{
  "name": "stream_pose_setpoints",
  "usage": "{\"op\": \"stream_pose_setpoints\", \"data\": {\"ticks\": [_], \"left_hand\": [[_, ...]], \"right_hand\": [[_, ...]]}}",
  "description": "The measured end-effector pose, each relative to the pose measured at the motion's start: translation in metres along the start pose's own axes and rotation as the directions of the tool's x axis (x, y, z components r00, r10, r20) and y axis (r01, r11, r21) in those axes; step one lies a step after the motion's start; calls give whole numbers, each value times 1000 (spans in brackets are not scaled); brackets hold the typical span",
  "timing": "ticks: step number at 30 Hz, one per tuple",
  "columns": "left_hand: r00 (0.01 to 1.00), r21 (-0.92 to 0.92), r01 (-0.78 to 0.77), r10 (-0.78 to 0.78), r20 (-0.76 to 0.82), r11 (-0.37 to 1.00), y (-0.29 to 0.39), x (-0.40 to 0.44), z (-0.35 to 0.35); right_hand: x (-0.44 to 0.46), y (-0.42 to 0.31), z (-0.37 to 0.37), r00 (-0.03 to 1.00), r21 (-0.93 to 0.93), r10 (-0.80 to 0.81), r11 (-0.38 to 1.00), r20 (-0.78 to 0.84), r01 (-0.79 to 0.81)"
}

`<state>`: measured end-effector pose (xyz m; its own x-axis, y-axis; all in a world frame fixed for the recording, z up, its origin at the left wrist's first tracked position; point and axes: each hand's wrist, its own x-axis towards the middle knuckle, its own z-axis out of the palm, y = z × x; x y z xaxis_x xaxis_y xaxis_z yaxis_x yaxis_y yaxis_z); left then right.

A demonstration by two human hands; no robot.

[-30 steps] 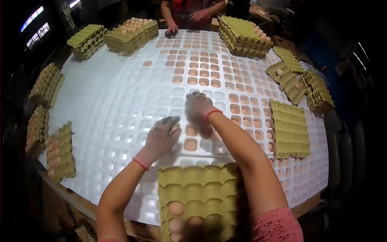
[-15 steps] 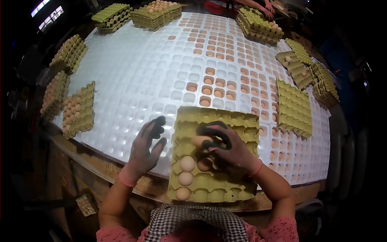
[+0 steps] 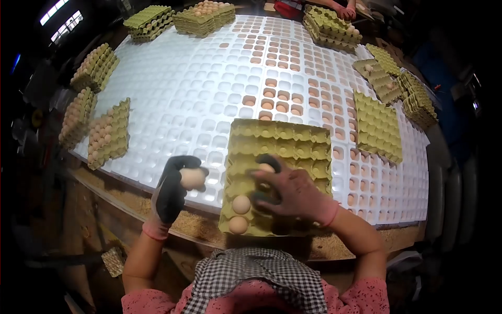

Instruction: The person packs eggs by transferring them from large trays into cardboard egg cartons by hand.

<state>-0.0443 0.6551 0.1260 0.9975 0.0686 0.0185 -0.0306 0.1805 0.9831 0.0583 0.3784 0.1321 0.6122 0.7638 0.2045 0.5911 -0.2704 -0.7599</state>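
My left hand, in a dark-palmed glove with a pink cuff, is closed around a pale egg above the white cells left of the tray. My right hand, gloved alike, is over a yellow-green egg tray at the table's near edge. An egg shows between its curled fingers; the hand hides part of it and is slightly blurred. Two more eggs, an upper one and a lower one, sit in the tray's near left column.
A white sheet of square cells covers the table, with eggs in many right-hand cells. Egg trays line the edges: a filled one at left, a bare one at right, stacks behind. Another person's hands show at the far right.
My left hand has gone from empty with spread fingers to holding an egg. My right hand remains over the tray. Fewer eggs show in the tray's near left part, and the view has shifted slightly.
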Motion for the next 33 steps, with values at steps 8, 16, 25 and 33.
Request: {"op": "stream_pose_setpoints", "data": {"ticks": [8,16,25,33], "left_hand": [[670,690,-704,-161,724,171,9,-20,49],[498,703,-568,-501,708,429,0,11,48],[571,758,-253,-540,619,601,27,41,39],[960,588,19,-180,217,809,35,231,30]], "right_hand": [[32,21,4,924,-261,56,964,378,48],[145,233,-126,787,151,501,864,-359,-481],[233,334,-136,726,-234,528,713,-441,-661],[207,371,-124,774,-415,563,654,-291,-632]]}}
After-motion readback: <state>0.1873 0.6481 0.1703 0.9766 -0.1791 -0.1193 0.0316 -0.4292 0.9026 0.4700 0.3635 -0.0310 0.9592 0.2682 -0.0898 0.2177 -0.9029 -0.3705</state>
